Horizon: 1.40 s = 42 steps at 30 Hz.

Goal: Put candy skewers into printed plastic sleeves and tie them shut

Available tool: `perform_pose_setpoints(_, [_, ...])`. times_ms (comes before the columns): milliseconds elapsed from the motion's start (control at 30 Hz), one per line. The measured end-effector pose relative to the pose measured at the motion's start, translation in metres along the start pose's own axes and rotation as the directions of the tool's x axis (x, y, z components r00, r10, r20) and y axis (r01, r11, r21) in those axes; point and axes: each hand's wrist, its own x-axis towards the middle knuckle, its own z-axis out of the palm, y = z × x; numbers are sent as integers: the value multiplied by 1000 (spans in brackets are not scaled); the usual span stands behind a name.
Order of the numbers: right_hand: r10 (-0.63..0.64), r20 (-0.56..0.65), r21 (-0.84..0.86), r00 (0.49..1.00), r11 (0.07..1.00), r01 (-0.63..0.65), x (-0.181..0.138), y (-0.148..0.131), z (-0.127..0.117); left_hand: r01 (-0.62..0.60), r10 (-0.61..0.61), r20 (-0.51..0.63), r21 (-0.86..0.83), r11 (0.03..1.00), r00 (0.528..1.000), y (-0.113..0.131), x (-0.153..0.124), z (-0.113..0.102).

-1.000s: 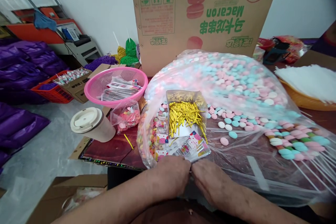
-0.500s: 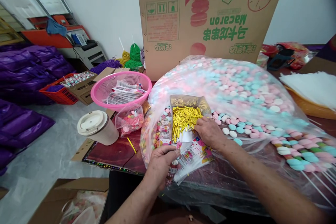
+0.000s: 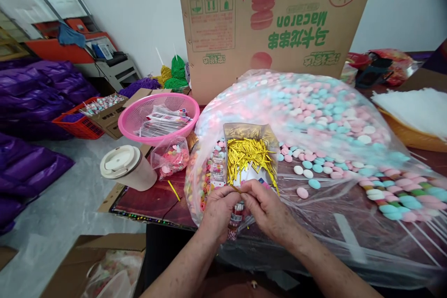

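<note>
My left hand (image 3: 217, 212) is closed on the gathered top of a small printed packet (image 3: 237, 216), which hangs below the fingers. My right hand (image 3: 267, 207) meets it there, thumb and fingers pinched on a gold twist tie (image 3: 235, 188) at the packet's neck. How far the tie wraps around the neck is hidden by my fingers. Just beyond both hands is an open-topped box of gold twist ties (image 3: 247, 153), some spilling over its near right side. Left of it lies a printed candy packet (image 3: 218, 170).
A big clear bag of pastel candies (image 3: 314, 102) covers much of the table, with candy skewers (image 3: 401, 195) at right. To the left stand a pink basket (image 3: 125, 125) of flat packets, a lidded cup (image 3: 129, 167) and a small candy bag (image 3: 172, 158). A large carton (image 3: 223, 70) stands behind.
My right hand has drawn back from the box of twist ties to my left hand, bringing a gold tie. Several ties now hang over the box's near right side.
</note>
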Motion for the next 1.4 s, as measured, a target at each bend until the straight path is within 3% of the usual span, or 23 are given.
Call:
perform_pose_setpoints(133, [15,55,57,998,998,-18,0,4,-2,-3,-2,99,43,999,995,-2,-5,-7])
perform_pose_setpoints(300, [-6,-2,-237,1000,972,5,-5,6,-6,-78,65,216,53,996,974,-12,-5,-14])
perform_pose_setpoints(400, [-58,-197,-266,979,964,4,-11,7,6,-79,87,136,-67,995,987,-14,-4,-12])
perform_pose_setpoints(467, [-44,-354,-144,934,989,-8,-16,6,11,-39,56,115,-146,989,992,-12,-5,-11])
perform_pose_setpoints(500, [-29,-355,-73,934,997,4,-18,5,11,1,21,142,-151,989,990,-10,-6,-12])
perform_pose_setpoints(600, [-135,-124,51,983,989,142,-21,-3,-2,210,-177,325,-68,975,929,-3,-8,-19])
perform_pose_setpoints(667, [-257,20,102,966,962,254,-21,-8,-15,342,-302,452,-7,940,839,1,-10,-22])
perform_pose_setpoints(733, [-275,87,139,958,955,261,-19,-12,-24,379,-329,513,9,926,793,2,-12,-22])
perform_pose_setpoints(800, [-192,64,113,979,976,184,-18,-11,-24,330,-280,479,-21,944,832,3,-14,-19])
perform_pose_setpoints(900, [-98,-139,-69,985,994,89,-19,-4,-11,225,-198,290,-60,973,936,1,-17,-12])
perform_pose_setpoints(967, [-145,-231,-227,962,969,92,-22,1,1,156,-146,169,-52,986,975,-1,-18,-8])
perform_pose_setpoints(1033, [-223,-240,-348,945,928,130,-24,4,8,28,-28,97,-1,1000,995,-3,-18,-7])
perform_pose_setpoints(1100, [-287,-224,-415,932,893,175,-24,4,7,-172,159,91,148,974,983,-4,-20,-7])
perform_pose_setpoints(1167, [-350,-234,-465,907,860,212,-22,2,-1,-396,375,130,350,849,918,-2,-21,-7])
perform_pose_setpoints(1233, [-413,-310,-524,856,826,209,-20,-3,-10,-501,515,114,481,719,850,2,-22,-6])
perform_pose_setpoints(1267, [-450,-349,-561,822,803,201,-20,-6,-13,-479,514,78,502,720,854,6,-22,-6])
perform_pose_setpoints(1300, [-498,-369,-600,785,772,208,-21,-8,-14,-414,450,48,489,768,891,11,-22,-5])
perform_pose_setpoints(1367, [-610,-304,-659,732,689,301,-24,-9,-9,-185,178,55,384,904,983,27,-21,-7])
perform_pose_setpoints(1400, [-644,-240,-653,727,661,370,-25,-8,-4,-89,62,98,306,948,993,37,-22,-9])
